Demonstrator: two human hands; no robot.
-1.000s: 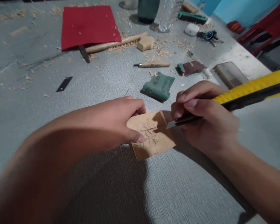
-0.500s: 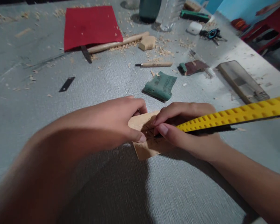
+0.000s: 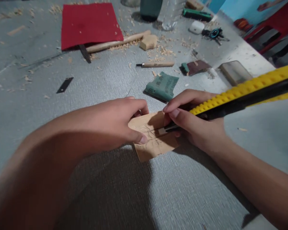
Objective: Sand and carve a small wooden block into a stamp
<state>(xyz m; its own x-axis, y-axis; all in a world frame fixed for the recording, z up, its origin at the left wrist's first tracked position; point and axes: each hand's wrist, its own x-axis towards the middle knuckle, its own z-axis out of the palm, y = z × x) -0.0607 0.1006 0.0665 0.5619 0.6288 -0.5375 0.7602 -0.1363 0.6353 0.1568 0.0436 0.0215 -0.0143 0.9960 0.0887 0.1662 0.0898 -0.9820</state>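
A flat piece of light wood (image 3: 156, 150) with lines and small marks on its face lies on the grey table in front of me. My left hand (image 3: 124, 123) grips its left end, thumb on top and fingers round the far edge. In my right hand (image 3: 192, 119) is a yellow and black utility knife (image 3: 240, 95), pinched near its front end. Its blade tip lies at the marked middle of the wood, close to my left thumb. The knife's handle slants up to the right.
Beyond the wood lie green sandpaper (image 3: 162, 86), a carving tool (image 3: 156, 64), a wood block (image 3: 148, 42) and a red sheet (image 3: 91, 25). A loose dark blade (image 3: 64, 85) is at left, a clear-lidded case (image 3: 235, 72) at right. Shavings litter the table. Another person's hand (image 3: 265, 6) shows at top right.
My right hand has lifted slightly and shifted away and to the right along the wood, and the knife is raised and turned. More of the marked face shows. My left hand keeps its hold.
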